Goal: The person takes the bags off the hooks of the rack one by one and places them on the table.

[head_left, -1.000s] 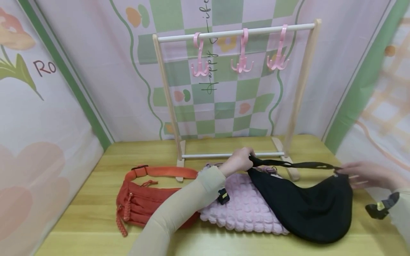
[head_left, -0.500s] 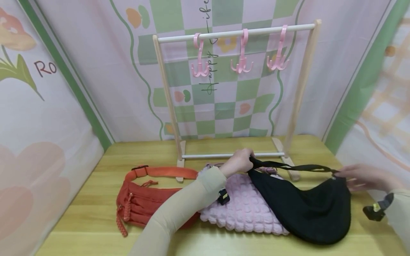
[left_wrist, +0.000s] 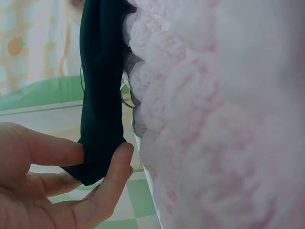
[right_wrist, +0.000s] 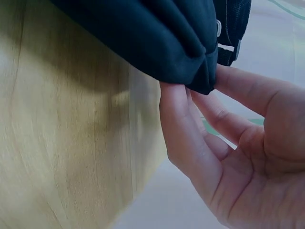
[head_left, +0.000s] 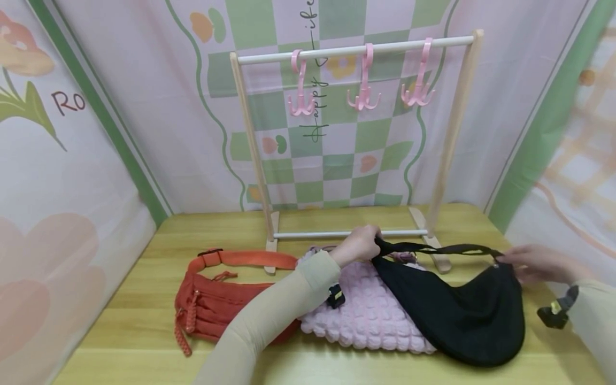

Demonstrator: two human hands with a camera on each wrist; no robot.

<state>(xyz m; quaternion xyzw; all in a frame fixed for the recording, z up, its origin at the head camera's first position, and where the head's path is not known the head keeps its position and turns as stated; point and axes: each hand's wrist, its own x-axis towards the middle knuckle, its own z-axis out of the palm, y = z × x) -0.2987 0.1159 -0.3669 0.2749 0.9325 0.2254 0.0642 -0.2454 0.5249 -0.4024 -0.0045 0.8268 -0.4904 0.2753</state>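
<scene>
A black crescent-shaped shoulder bag (head_left: 462, 315) lies at the right of the table, its left side overlapping a pink puffy quilted bag (head_left: 370, 310). My left hand (head_left: 358, 246) pinches the left end of the black bag, where the strap (head_left: 443, 249) meets the body; thumb and fingers (left_wrist: 112, 176) close on the dark cloth in the left wrist view. At the other end, my right hand (head_left: 541, 264) pinches the bag's right corner between thumb and fingers, seen close up in the right wrist view. The strap runs slack between both hands.
A red waist bag (head_left: 221, 305) with an orange strap lies at the left, partly behind my left sleeve. Behind the bags stands a wooden rack (head_left: 454, 128) with a white top rail (head_left: 332, 52). Three pink hooks (head_left: 364, 85) hang from that rail.
My right hand has moved a little to the left with the black bag's right end, and the strap between the hands arches up slightly more. The left hand stays in place.
</scene>
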